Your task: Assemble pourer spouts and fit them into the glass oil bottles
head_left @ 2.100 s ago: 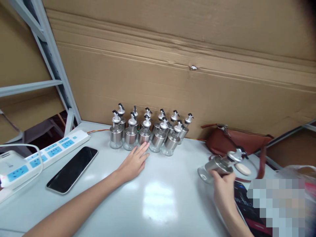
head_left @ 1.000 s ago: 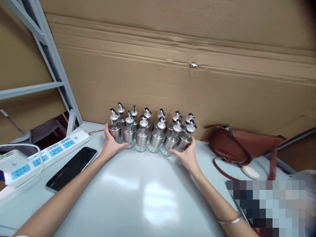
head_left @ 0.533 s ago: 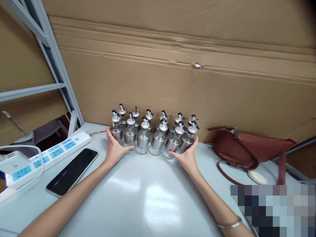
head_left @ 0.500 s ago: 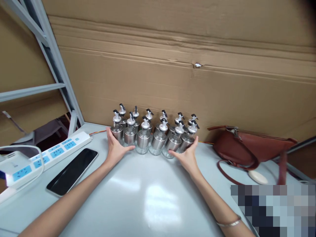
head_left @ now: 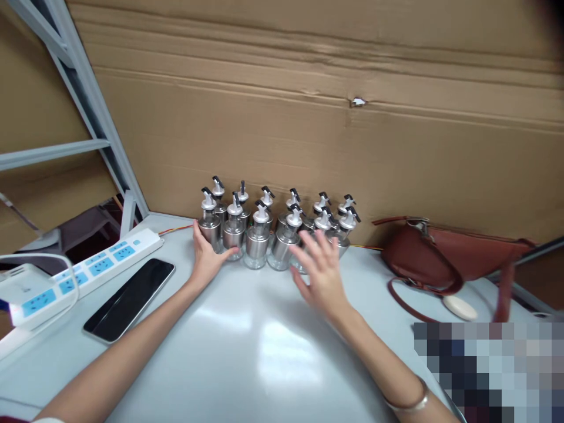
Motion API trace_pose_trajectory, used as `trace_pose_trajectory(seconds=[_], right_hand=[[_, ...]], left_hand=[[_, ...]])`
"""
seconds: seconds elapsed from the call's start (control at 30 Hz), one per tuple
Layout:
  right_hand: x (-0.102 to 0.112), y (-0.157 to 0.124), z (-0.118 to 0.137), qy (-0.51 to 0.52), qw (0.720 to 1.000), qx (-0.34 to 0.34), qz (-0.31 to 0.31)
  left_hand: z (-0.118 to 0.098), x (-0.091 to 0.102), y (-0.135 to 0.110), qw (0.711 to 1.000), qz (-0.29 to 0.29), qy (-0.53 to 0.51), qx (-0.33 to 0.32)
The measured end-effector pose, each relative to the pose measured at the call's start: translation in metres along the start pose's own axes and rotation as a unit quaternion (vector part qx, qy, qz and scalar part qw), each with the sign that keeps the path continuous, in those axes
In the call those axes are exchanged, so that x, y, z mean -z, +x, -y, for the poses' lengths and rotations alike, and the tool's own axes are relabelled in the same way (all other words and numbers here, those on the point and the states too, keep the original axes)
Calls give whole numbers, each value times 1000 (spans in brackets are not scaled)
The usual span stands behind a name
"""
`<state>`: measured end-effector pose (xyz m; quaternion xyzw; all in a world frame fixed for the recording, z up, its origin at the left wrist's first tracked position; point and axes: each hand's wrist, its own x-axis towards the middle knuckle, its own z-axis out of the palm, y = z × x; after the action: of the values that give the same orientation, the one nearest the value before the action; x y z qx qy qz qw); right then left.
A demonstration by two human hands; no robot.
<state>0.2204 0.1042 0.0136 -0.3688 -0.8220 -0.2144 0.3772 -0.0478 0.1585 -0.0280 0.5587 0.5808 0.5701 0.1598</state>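
Two rows of glass bottles [head_left: 257,242] with steel sleeves and black-tipped pour spouts stand upright at the back of the table. My left hand [head_left: 205,257] is curled round the left end of the front row. Its fingers lie along the outer side of the end bottle [head_left: 209,229], and its thumb reaches across the front, by the second bottle [head_left: 232,233]. My right hand [head_left: 325,285] is raised in front of the right end, fingers spread and holding nothing. It partly hides the front bottles there.
A cardboard panel [head_left: 247,129] rises behind the bottles. On the left lie a black phone [head_left: 130,299] and a white power strip [head_left: 99,267] beside a metal frame [head_left: 103,141]. A brown leather bag [head_left: 445,252] and a pale oval object [head_left: 460,307] lie on the right.
My right hand has let go of the right end of the bottle row and moved back toward me, its fingers opening. My left hand stays at the left end.
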Motion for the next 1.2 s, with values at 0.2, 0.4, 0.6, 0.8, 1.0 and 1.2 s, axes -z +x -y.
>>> trace_pose_trajectory(seconds=[0.2,0.4,0.6,0.8,1.0,1.2], right_hand=[[-32,25,33,-49,957,172,230],[-41,32,26,-57,957,140,246],[-40,28,23,-37,957,138,254],[-39,25,16,-1,959,129,253],[-25,23,22,46,969,68,232],[26,20,-10,62,961,-144,227]], left_hand=[[2,3,2,1000,-3,-25,6],[6,-1,7,1000,-2,-27,11],[7,-2,7,1000,10,-19,6],[7,-4,3,1000,25,-7,-1],[3,-4,0,1000,21,-4,1],[2,-1,-1,1000,25,-15,-4]])
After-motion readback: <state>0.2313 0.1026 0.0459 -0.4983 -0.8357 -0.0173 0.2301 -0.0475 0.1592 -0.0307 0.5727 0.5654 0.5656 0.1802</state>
